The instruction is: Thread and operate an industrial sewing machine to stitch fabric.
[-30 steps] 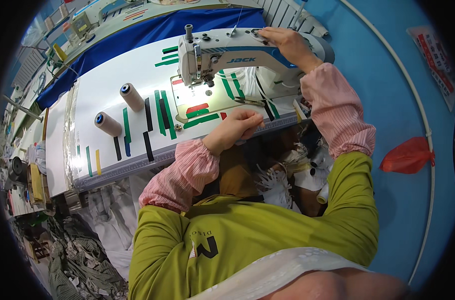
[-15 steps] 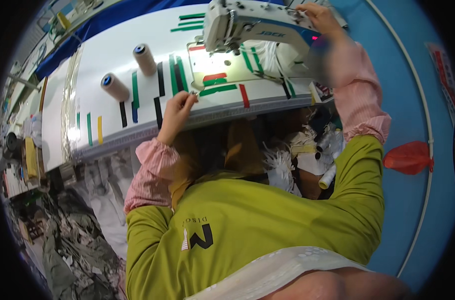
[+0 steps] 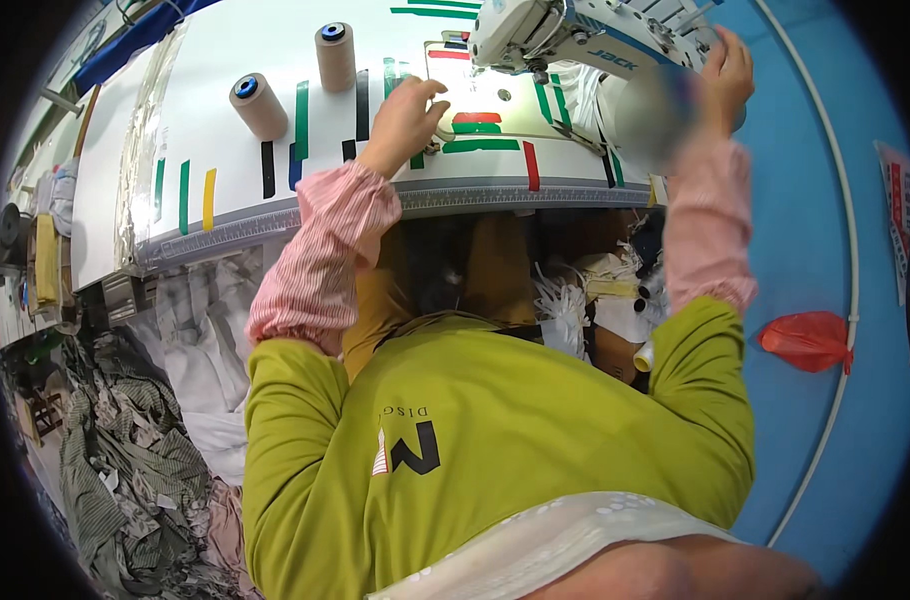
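Sewing machine [image 3: 575, 40] just right of left fingers [image 3: 430, 90]

Sewing machine [image 3: 510, 30]: white body, blue band along arm. Thread cones [image 3: 262, 112]: pale pinkish beige, blue core tops. Tabletop [image 3: 210, 100]: white. Tape strips [image 3: 302, 120]: green, black, red, one yellow, one dark blue. Ruler strip [image 3: 445, 200]: grey, dark graduations. Sleeve covers [image 3: 320, 240]: fine pink-and-white stripes. Shirt [image 3: 555, 430]: lime green, mostly black chest print. Trousers [image 3: 495, 275]: mustard brown. Wall [image 3: 790, 220]: blue. Bag [image 3: 807, 340]: red. Cloth heap [image 3: 125, 440]: grey-green, striped.
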`<state>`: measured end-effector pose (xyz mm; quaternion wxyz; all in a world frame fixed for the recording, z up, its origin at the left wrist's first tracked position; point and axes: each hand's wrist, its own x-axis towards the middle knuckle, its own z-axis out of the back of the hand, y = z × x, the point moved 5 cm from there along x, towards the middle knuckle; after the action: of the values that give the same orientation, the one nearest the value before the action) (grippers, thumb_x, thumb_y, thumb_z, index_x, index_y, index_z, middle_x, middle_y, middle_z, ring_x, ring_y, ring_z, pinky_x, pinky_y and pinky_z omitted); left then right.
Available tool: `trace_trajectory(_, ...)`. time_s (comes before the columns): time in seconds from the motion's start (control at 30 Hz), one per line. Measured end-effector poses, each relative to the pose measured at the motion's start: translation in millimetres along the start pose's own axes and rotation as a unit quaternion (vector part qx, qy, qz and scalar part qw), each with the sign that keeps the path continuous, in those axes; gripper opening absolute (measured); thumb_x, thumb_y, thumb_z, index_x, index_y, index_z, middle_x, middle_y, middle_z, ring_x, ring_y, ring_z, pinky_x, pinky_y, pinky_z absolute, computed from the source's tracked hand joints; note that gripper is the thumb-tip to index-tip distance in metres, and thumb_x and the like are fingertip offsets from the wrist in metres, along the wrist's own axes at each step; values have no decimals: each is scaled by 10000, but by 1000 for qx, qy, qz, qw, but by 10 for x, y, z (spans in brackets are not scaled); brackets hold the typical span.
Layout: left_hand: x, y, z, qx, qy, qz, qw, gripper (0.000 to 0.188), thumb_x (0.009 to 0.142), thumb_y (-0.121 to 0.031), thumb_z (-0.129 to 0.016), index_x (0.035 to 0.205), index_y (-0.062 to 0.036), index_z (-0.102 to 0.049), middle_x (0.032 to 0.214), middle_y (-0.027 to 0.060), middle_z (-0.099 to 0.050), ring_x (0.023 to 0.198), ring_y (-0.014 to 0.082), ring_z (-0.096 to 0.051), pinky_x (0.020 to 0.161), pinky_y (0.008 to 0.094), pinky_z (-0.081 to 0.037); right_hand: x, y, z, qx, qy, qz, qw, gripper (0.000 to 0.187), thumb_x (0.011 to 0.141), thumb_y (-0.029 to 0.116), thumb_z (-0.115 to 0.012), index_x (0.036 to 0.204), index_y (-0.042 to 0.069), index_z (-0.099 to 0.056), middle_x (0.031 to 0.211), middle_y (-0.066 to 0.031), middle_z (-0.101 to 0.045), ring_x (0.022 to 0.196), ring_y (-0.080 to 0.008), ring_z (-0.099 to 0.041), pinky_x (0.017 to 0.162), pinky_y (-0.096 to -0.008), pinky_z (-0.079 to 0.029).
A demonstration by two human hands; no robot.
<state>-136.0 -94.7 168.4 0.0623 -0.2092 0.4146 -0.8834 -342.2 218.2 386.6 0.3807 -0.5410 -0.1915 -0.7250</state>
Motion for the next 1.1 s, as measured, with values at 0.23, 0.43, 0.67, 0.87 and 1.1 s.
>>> trace_trajectory(0.23,473,41,-307,55,1,-47,997,247,897,-165,-651,1115,-54,-687,1089,163,-624,1044,352,-617,877,434,-502,-1556,1797,-599,272,237,-191,913,171,865,119,-691,1019,47,-706,1032,-126,-691,1001,-317,-655,893,-385,-512)
trace_trajectory(0.43,564,69,-401,142,-11,-110,984,207,827,-61,-617,997,-47,-732,1014,146,-634,1011,334,-607,872,418,-504,-1786,1897,-1507,175,304,-289,891,248,818,272,-734,899,38,-728,927,-175,-676,910,-371,-633,820,-462,-509)
trace_trajectory(0.67,509,207,-206,94,70,-67,991,156,823,-13,-584,909,-8,-713,1011,162,-632,984,337,-605,870,402,-490,-1787,1975,-1533,93,331,-247,906,247,778,285,-719,765,39,-702,931,-179,-669,925,-368,-611,806,-462,-483)
trace_trajectory(0.87,670,133,-357,34,-16,-70,997,208,872,-187,-713,967,-3,-707,920,170,-693,835,318,-672,765,401,-528,-1950,2012,-842,180,336,-220,898,126,787,153,-665,749,33,-652,1011,-132,-667,958,-335,-576,874,-416,-465)
trace_trajectory(1.1,730,53,-542,114,-46,-57,991,261,823,-221,-751,953,0,-704,877,169,-710,815,328,-693,722,398,-545,-2101,1771,-424,153,292,-193,924,69,805,67,-661,801,20,-611,1019,-117,-663,984,-323,-564,893,-405,-456)
